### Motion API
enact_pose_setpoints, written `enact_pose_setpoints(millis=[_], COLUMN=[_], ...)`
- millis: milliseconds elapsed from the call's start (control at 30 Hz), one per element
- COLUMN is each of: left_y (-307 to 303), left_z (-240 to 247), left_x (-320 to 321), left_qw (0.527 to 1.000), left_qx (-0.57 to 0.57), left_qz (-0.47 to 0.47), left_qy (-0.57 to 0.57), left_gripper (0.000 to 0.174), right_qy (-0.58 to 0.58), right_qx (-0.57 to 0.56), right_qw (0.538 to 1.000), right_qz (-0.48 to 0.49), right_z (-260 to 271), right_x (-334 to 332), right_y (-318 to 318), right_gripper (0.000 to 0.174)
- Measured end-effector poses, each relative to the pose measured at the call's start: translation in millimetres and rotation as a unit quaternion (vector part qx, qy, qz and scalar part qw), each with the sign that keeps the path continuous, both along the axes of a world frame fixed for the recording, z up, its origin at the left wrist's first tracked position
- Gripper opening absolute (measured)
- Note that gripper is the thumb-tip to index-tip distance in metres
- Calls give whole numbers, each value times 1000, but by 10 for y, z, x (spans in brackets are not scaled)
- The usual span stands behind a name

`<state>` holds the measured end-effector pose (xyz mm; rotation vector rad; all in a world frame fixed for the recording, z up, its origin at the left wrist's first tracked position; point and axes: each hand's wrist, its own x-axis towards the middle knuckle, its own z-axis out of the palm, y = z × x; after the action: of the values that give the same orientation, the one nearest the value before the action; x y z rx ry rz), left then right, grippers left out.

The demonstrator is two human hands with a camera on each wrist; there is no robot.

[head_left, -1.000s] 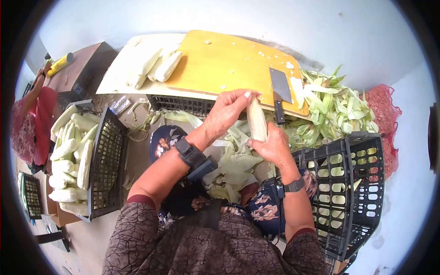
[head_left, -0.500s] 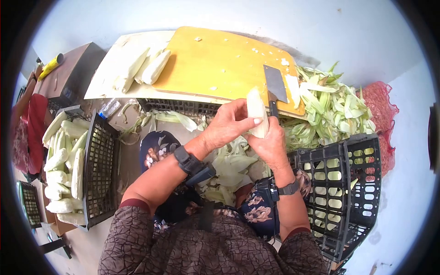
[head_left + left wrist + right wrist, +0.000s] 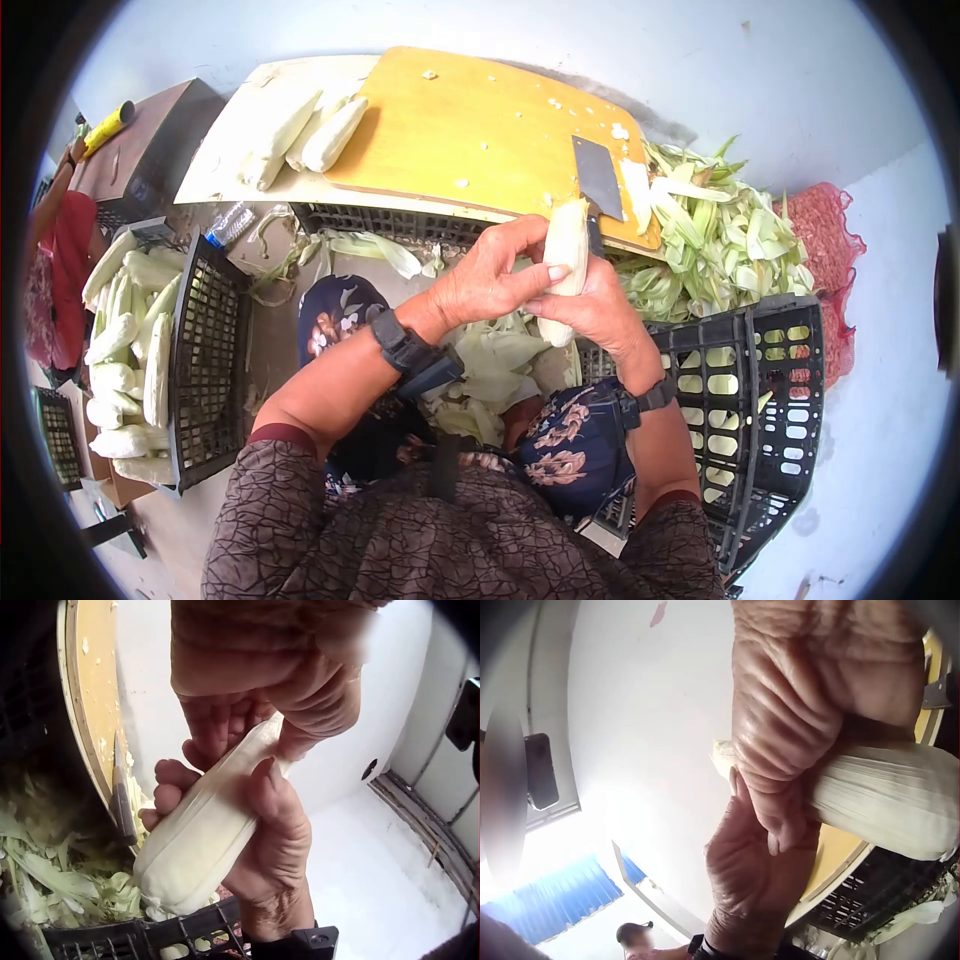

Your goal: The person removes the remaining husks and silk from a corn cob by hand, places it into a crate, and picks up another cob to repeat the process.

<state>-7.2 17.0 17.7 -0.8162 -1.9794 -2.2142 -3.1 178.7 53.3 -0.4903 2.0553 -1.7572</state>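
Observation:
Both hands hold one ear of corn [image 3: 567, 250], still wrapped in pale inner husk, in front of the board's near edge. My right hand [image 3: 607, 308] grips it around the side, its thumb lying along the husk in the left wrist view. My left hand [image 3: 277, 675] has its fingers and thumb curled at the narrow end, hiding part of that tip. The wide, rounded end of the ear [image 3: 900, 799] sticks out past the right hand in the right wrist view. Just beyond the ear, a cleaver [image 3: 598, 180] lies on the yellow board [image 3: 450, 130].
Several husked ears [image 3: 290, 140] lie at the board's left. A black crate [image 3: 210, 360] full of ears stands left; another black crate [image 3: 745, 420] stands right. Stripped husks [image 3: 720, 240] heap beside the cleaver, near a red mesh sack [image 3: 825, 260]. Another person [image 3: 70, 270] is at far left.
The ear has been turned in the hands and its lower end now points down toward the body. The left hand has shifted from the ear's top to its side in the head view.

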Motion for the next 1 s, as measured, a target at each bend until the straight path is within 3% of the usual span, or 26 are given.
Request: enact_pose_setpoints(millis=[100, 167, 300, 367, 500, 600, 767, 1000], left_y=[12, 1, -23, -48, -59, -105, -111, -138], left_z=[5, 17, 43, 48, 43, 96, 111, 66], left_x=[1, 32, 57, 32, 2, 20, 50, 28], left_qw=[999, 997, 999, 995, 988, 991, 996, 996], left_qx=[-14, -13, -38, -35, 122, 105, 66, 30], left_qz=[-17, -35, 16, 87, 72, 66, 54, 77], left_qy=[-27, -71, -17, 35, -61, -46, -34, -27], left_gripper=[33, 36, 35, 32, 25, 18, 16, 14], right_qy=[-25, 72, 101, 106, 120, 128, 166, 197], right_qx=[2, 27, 23, 104, 210, 182, 291, 322], right_qw=[999, 995, 992, 980, 960, 961, 928, 912], right_qz=[-31, -60, -75, -133, -143, -164, -166, -163], right_z=[-117, -266, -184, -151, -166, -190, -104, -142], right_x=[11, 18, 59, 74, 76, 94, 143, 156], right_y=[3, 12, -15, -2, 60, 54, 3, -16], right_gripper=[45, 40, 37, 40, 41, 43, 41, 38])
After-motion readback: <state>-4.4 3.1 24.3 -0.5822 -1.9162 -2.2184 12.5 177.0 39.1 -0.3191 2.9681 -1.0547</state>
